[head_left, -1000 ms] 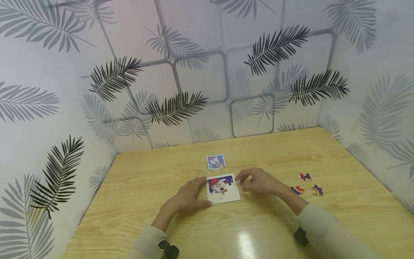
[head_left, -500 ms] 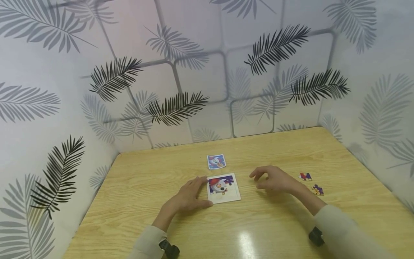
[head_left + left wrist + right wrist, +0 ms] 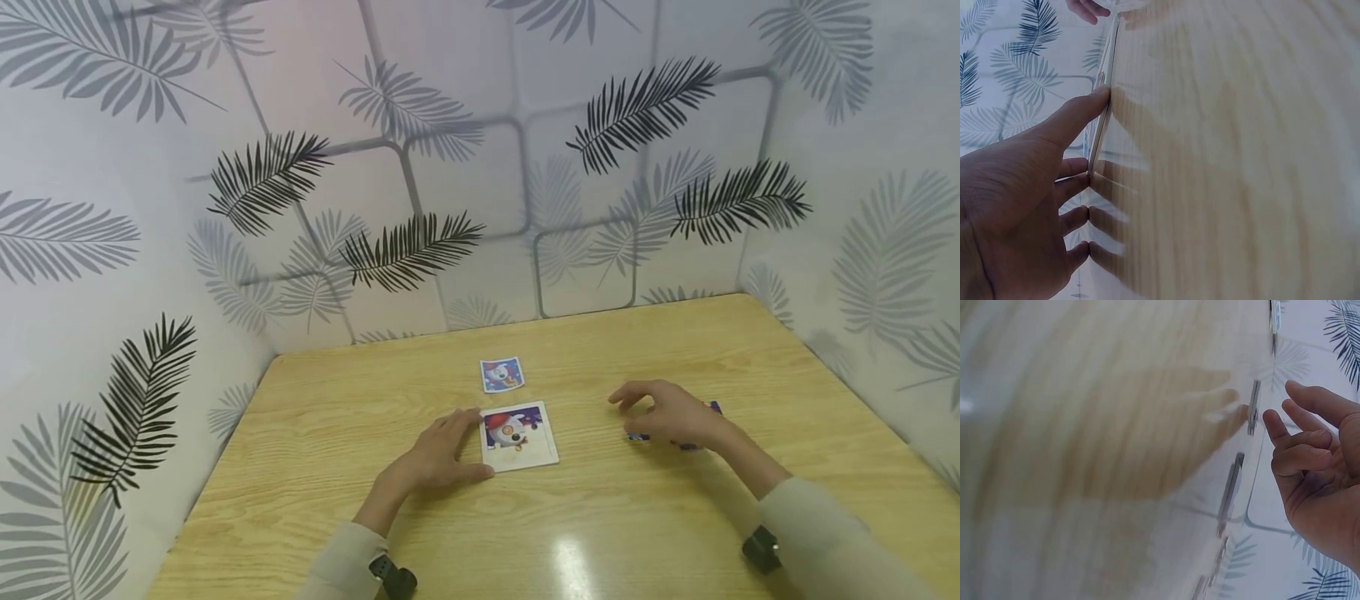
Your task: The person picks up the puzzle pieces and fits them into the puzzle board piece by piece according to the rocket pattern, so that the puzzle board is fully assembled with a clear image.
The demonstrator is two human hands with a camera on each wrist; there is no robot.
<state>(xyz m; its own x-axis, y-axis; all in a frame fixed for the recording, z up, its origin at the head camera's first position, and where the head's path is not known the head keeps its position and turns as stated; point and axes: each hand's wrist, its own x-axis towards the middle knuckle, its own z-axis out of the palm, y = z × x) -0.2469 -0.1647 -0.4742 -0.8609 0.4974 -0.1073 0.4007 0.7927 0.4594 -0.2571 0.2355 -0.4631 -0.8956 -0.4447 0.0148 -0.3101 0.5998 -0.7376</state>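
A jigsaw board (image 3: pixel 522 457) with a white border lies on the wooden table, its upper part filled with a cartoon picture. My left hand (image 3: pixel 435 454) rests at its left side, fingers spread. In the left wrist view the thumb and fingertips of the left hand (image 3: pixel 1022 169) touch the board's edge. Out to the right, my right hand (image 3: pixel 667 412) hovers over loose jigsaw pieces (image 3: pixel 712 407), partly covering them. The right wrist view shows the right hand (image 3: pixel 1322 444) with loosely bent fingers and nothing between them, close to a flat jigsaw piece (image 3: pixel 1254 407).
Behind the board lies a small picture card (image 3: pixel 502 376) with a similar cartoon. A patterned wall (image 3: pixel 465 183) borders the table (image 3: pixel 360 392) at the back and sides. Light reflects off the table's front.
My right hand has moved from the board's right edge to the right, over the loose pieces. The left hand and the board have stayed in place.
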